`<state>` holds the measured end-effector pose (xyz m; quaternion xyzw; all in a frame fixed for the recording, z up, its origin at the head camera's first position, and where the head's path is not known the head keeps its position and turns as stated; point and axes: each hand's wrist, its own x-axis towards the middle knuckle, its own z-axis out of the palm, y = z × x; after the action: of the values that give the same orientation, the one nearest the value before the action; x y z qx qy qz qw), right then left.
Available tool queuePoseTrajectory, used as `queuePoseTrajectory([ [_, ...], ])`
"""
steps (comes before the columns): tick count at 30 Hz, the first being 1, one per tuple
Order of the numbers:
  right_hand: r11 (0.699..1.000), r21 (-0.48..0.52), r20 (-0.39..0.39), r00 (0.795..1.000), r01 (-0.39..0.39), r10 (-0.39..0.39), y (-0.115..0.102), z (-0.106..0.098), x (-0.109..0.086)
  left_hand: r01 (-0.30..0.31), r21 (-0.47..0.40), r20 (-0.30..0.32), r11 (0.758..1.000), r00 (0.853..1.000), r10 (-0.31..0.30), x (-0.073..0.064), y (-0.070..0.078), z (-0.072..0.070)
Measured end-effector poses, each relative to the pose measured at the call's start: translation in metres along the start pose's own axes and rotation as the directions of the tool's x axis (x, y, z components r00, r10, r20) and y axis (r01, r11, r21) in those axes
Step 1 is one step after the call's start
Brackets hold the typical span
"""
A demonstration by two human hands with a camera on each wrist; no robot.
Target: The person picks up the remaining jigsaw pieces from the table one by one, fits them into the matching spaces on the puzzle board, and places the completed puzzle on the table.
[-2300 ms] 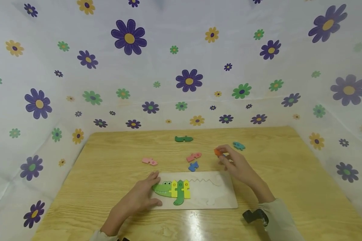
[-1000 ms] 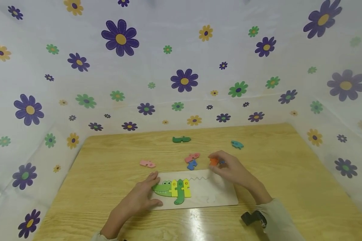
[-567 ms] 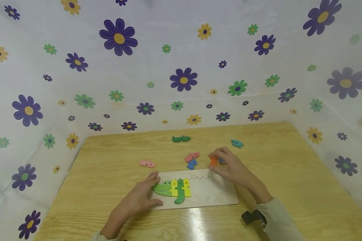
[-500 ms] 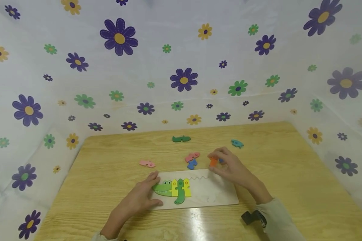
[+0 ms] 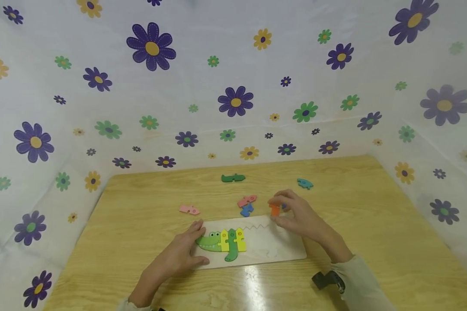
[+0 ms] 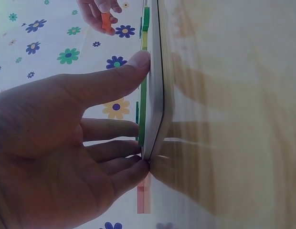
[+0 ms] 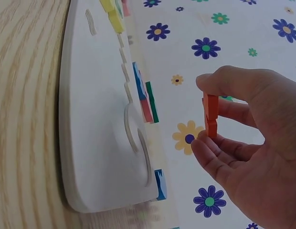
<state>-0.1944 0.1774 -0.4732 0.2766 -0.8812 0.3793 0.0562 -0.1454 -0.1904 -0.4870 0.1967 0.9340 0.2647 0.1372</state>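
Note:
A pale wooden puzzle board (image 5: 274,244) lies on the table. At its left part sit a green crocodile head (image 5: 209,242), two yellow pieces (image 5: 224,241) and a green piece with a leg (image 5: 231,250). My left hand (image 5: 183,250) rests on the board's left end; its spread thumb (image 6: 131,67) and fingers touch the edges in the left wrist view. Over the board's back right edge, my right hand (image 5: 297,216) pinches an orange puzzle piece (image 7: 211,114) between thumb and fingertips, raised above the board. An outlined recess shows on the board's bare right part.
Loose puzzle pieces lie behind the board: a light pink one (image 5: 189,209), a darker pink one (image 5: 247,200) touching a blue one (image 5: 247,210), a dark green one (image 5: 233,177) and a teal one (image 5: 305,183). Another blue piece (image 7: 161,184) lies by the right hand. Flowered cloth surrounds the table.
My right hand has brought the orange piece left and toward the board from near the teal piece, turning it upright; over the last half second it barely moved. The left hand stays put.

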Motion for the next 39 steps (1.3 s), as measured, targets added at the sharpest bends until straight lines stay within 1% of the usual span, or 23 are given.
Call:
queuePoseTrajectory([
  [2, 1.000, 0.002, 0.005, 1.000, 0.023, -0.023, -0.0005, 0.0012, 0.0005, 0.002, -0.005, -0.001, 1.000, 1.000, -0.002, -0.0016, -0.0005, 0.0001],
  [6, 0.999, -0.005, 0.013, 0.999, 0.052, -0.052, -0.0006, 0.0032, 0.0015, -0.024, -0.009, -0.002, 1.000, 1.000, 0.024, -0.0027, -0.0020, -0.0008],
  [12, 0.999, -0.021, 0.031, 0.999, 0.042, -0.041, -0.0012, 0.0041, 0.0012, -0.049, -0.015, 0.004, 0.999, 0.999, 0.049, -0.0038, -0.0035, -0.0007],
  [17, 0.998, -0.030, 0.034, 0.998, 0.053, -0.052, -0.0013, 0.0053, 0.0001, -0.030, -0.024, 0.017, 0.999, 0.999, 0.030, -0.0050, -0.0028, -0.0009],
  [21, 0.999, -0.011, 0.031, 0.999, 0.041, -0.040, -0.0031, 0.0064, 0.0011, -0.015, -0.013, 0.011, 1.000, 1.000, 0.016, -0.0045, -0.0021, -0.0024],
  [26, 1.000, 0.009, 0.055, 0.998, 0.028, -0.028, -0.0060, 0.0072, -0.0004, -0.023, -0.015, 0.011, 1.000, 1.000, 0.023, -0.0050, -0.0019, -0.0024],
  [29, 0.999, 0.021, 0.075, 0.997, 0.032, -0.034, -0.0063, 0.0073, -0.0021, -0.029, -0.016, 0.016, 0.999, 0.999, 0.029, -0.0053, -0.0019, -0.0021],
  [36, 0.997, 0.033, 0.070, 0.995, 0.074, -0.076, -0.0082, 0.0065, -0.0004, -0.031, -0.014, 0.005, 0.999, 1.000, 0.031, -0.0031, -0.0020, -0.0037],
  [39, 0.997, 0.018, 0.084, 0.994, 0.072, -0.073, -0.0092, 0.0065, 0.0003, -0.042, -0.021, 0.006, 0.999, 0.999, 0.042, -0.0033, -0.0019, -0.0039],
])
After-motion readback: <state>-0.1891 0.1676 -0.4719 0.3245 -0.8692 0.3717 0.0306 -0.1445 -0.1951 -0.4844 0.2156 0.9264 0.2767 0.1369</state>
